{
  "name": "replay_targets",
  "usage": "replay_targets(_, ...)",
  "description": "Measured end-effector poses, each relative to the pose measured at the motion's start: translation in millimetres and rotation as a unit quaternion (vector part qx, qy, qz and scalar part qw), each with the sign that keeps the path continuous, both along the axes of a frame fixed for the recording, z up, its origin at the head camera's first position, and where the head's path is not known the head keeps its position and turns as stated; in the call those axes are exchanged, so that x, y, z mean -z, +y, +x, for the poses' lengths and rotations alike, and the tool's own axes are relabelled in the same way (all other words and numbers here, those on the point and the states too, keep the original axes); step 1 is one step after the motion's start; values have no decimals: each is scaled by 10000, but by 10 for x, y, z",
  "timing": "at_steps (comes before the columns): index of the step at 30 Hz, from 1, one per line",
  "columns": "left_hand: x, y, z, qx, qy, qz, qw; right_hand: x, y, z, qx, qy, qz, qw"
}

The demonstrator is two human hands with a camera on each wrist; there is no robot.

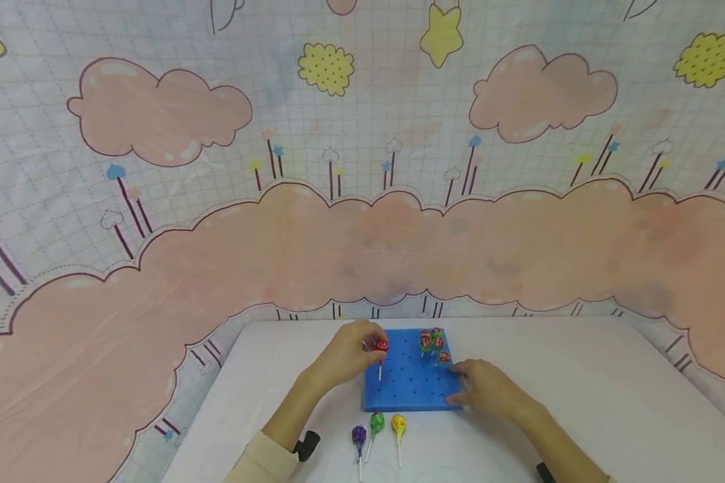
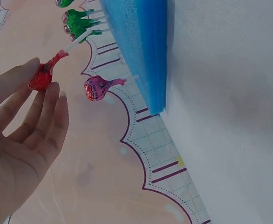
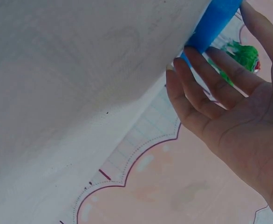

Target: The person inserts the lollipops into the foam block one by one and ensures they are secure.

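A blue foam board (image 1: 411,389) with rows of holes lies on the white table (image 1: 586,382). My left hand (image 1: 371,345) pinches a red lollipop (image 1: 381,346) by its head over the board's left part. In the left wrist view the left hand (image 2: 44,80) holds that red lollipop (image 2: 39,79), and its stick reaches the board (image 2: 143,51). Several lollipops (image 1: 432,342) stand at the board's back right. My right hand (image 1: 464,384) rests with straight fingers (image 3: 197,60) against the board's right edge (image 3: 216,18).
A purple lollipop (image 1: 359,435), a green one (image 1: 377,422) and a yellow one (image 1: 398,424) lie on the table before the board. A cloud-patterned cloth (image 1: 362,201) hangs behind the table. Another lollipop (image 2: 97,87) stands in the board near the left hand.
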State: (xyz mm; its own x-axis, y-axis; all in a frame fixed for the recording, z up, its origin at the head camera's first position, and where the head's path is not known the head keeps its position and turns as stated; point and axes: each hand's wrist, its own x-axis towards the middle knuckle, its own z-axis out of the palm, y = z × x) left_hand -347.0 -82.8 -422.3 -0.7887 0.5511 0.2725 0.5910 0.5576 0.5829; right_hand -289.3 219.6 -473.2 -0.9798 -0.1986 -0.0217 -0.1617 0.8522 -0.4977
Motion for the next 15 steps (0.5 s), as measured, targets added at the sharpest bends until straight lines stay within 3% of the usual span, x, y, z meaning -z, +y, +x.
replay_targets(9, 3, 84, -50, -461, 800, -64, 9957, 17, 3, -5, 42, -42, 34, 10000)
replay_targets(15, 35, 108, -99, -691, 1086, -196, 9915, 39, 3, -5, 82, -34, -9, 10000)
